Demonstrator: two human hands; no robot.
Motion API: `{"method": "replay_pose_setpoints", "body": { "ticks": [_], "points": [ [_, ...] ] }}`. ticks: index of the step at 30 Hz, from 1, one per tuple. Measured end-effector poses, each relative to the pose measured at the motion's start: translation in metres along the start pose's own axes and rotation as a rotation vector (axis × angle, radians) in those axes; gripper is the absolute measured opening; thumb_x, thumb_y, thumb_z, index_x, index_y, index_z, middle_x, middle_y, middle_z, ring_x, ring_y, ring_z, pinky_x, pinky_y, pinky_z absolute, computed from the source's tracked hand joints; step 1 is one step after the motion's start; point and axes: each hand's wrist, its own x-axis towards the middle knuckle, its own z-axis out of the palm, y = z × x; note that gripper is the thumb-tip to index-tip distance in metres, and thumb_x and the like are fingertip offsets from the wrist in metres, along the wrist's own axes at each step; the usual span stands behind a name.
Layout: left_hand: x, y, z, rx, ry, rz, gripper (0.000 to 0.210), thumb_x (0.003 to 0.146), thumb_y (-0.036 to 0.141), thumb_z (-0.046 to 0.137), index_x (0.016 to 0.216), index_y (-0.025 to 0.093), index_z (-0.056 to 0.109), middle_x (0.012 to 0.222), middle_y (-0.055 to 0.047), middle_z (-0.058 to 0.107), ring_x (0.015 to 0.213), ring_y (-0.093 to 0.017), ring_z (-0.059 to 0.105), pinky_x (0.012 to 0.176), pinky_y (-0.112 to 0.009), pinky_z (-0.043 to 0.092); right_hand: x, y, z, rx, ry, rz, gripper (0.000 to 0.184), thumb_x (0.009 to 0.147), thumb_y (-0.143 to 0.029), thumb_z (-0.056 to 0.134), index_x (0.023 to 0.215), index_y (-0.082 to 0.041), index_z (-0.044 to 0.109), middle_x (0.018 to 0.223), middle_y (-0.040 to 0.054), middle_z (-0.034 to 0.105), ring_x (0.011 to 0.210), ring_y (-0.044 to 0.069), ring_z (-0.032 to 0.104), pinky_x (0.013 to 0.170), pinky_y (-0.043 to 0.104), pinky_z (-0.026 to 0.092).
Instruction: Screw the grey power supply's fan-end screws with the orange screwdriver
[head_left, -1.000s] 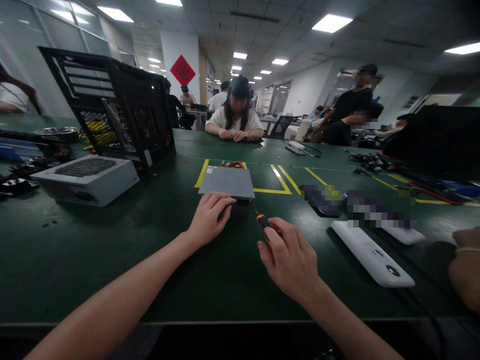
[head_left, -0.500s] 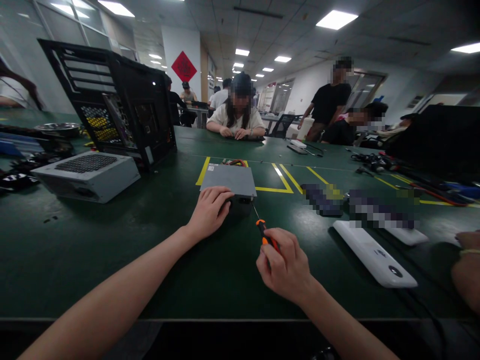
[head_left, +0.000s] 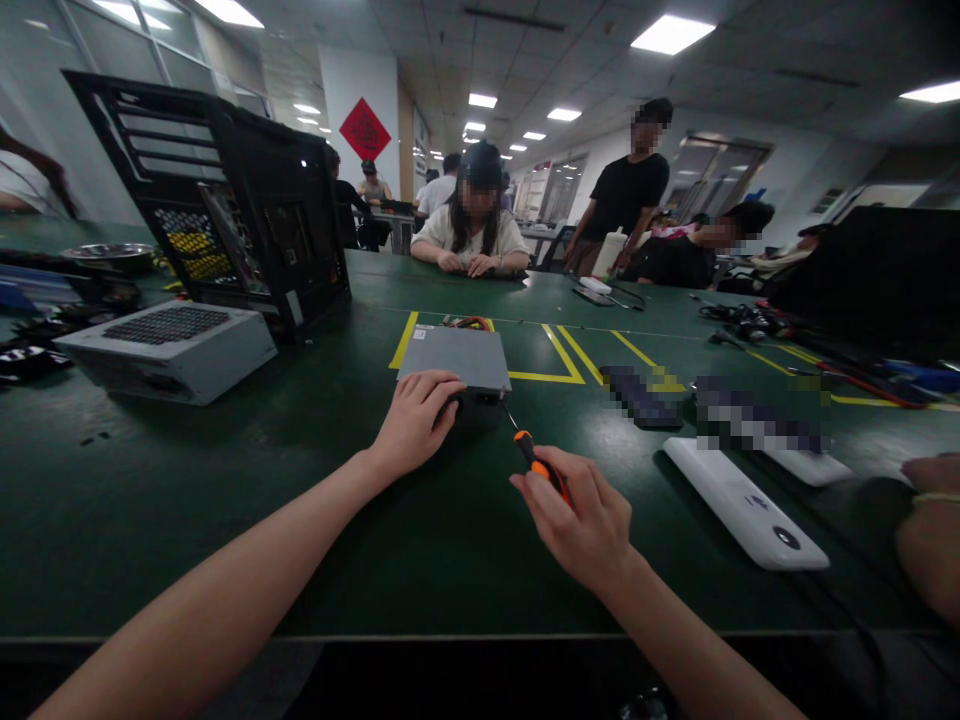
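A grey computer power supply (head_left: 456, 358) lies on the green table in front of me, with a bundle of coloured wires (head_left: 471, 322) at its far side. My left hand (head_left: 414, 425) grips its near left edge, fingers over the top and the thumb against the near face. In my right hand (head_left: 589, 515) is a screwdriver (head_left: 529, 452) with an orange and black handle. Its thin shaft points up and left at the near right corner of the supply, just beside the power socket (head_left: 489, 397). Whether the tip sits in a screw is too small to tell.
To the left stand a second power supply (head_left: 172, 350) and an open black computer case (head_left: 277, 210). On the right lie a white oblong device (head_left: 742, 505), a dark phone-like object (head_left: 645, 400) and cables (head_left: 742, 325). Another person's arm (head_left: 930, 540) is at the right edge.
My right hand has moved slightly right, its fingers shifted on the screwdriver handle. The left hand and the power supply stay together as before. A standing person in the background has moved left.
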Motion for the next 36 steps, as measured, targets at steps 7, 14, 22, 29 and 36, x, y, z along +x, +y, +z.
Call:
{"method": "replay_pose_setpoints", "body": {
  "ticks": [7,14,22,29,36],
  "points": [
    [0.0002,-0.0002,-0.0005,-0.004,-0.006,0.001,0.027,0.088,0.020,0.042,0.113,0.020,0.052,0.116,-0.007,0.054,0.109,-0.021,0.047,0.094,-0.039,0.034,-0.0015,-0.0010,-0.0008,0.077,0.026,0.029,0.030,0.075,-0.012,0.059,0.100,-0.022,0.047,0.104,0.0114,0.057,0.097,0.022,0.057,0.074,0.032,0.051],
    [0.0002,-0.0006,-0.0007,0.004,-0.006,0.004,0.027,0.088,0.020,0.043,0.113,0.020,0.052,0.117,-0.007,0.054,0.110,-0.021,0.046,0.095,-0.038,0.035,-0.0025,0.0006,-0.0027,0.041,-0.003,0.094,0.021,0.078,-0.022,0.058,0.098,-0.023,0.049,0.095,0.0079,0.060,0.082,0.019,0.058,0.067,0.029,0.049],
    [0.0002,-0.0013,0.0006,0.014,0.016,0.025,0.027,0.087,0.019,0.044,0.113,0.020,0.053,0.115,-0.006,0.055,0.108,-0.021,0.048,0.093,-0.039,0.037,0.0023,0.0008,-0.0037,-0.038,0.085,0.031,0.027,0.076,-0.016,0.064,0.097,-0.018,0.048,0.096,0.0076,0.057,0.077,0.015,0.054,0.063,0.024,0.048],
    [0.0000,-0.0015,0.0001,0.022,0.009,0.019,0.027,0.088,0.020,0.043,0.113,0.020,0.053,0.116,-0.006,0.055,0.109,-0.020,0.048,0.094,-0.038,0.037,-0.0011,-0.0006,-0.0011,-0.010,0.046,0.014,0.025,0.078,-0.014,0.056,0.101,-0.018,0.047,0.100,0.0120,0.054,0.080,0.017,0.056,0.063,0.027,0.048],
    [0.0001,-0.0015,-0.0006,0.023,0.005,0.022,0.027,0.088,0.020,0.043,0.114,0.020,0.052,0.117,-0.006,0.054,0.109,-0.020,0.047,0.094,-0.038,0.036,-0.0014,0.0015,-0.0021,0.054,0.042,0.030,0.013,0.080,-0.018,0.059,0.091,-0.017,0.053,0.097,0.0103,0.059,0.075,0.013,0.060,0.060,0.021,0.049]
  ]
}}
